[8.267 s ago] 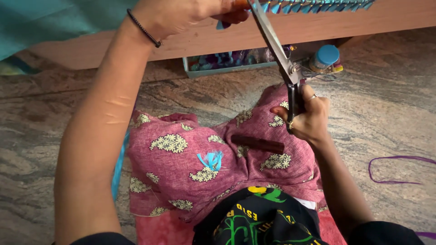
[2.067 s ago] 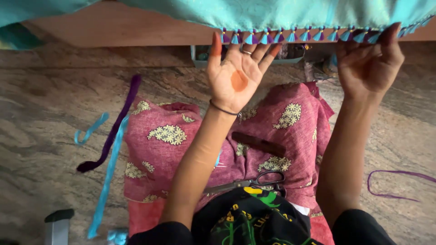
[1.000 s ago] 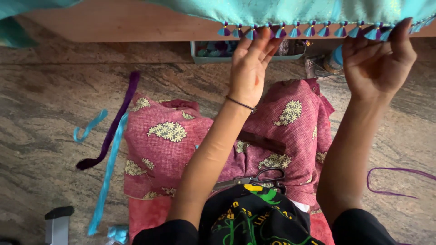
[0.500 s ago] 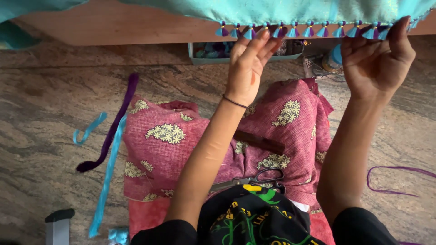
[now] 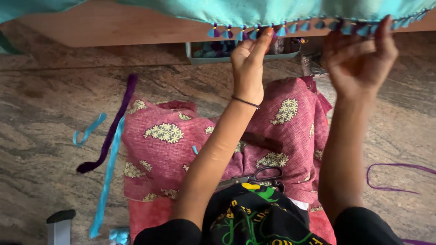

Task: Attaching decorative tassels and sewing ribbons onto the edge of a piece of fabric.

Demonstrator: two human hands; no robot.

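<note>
The turquoise cloth with a tasselled edge point(image 5: 272, 9) runs off the top edge, so its full spread cannot be seen. The fingertips of the left hand point(image 5: 247, 63) and the right hand point(image 5: 359, 59) overlap the small blue and purple tassels point(image 5: 281, 31), and the right hand is motion-blurred; whether either pinches a tassel cannot be told. The black-handled metal scissors point(image 5: 265, 174) lie partly under the left forearm, blades mostly hidden. The shallow grey tray of threads point(image 5: 236, 58) sits in shadow behind the left hand, its contents too dim to tell. A grey and black object point(image 5: 59, 224) is cut off by the bottom edge. The purple cord point(image 5: 390, 177) leaves the right edge.
</note>
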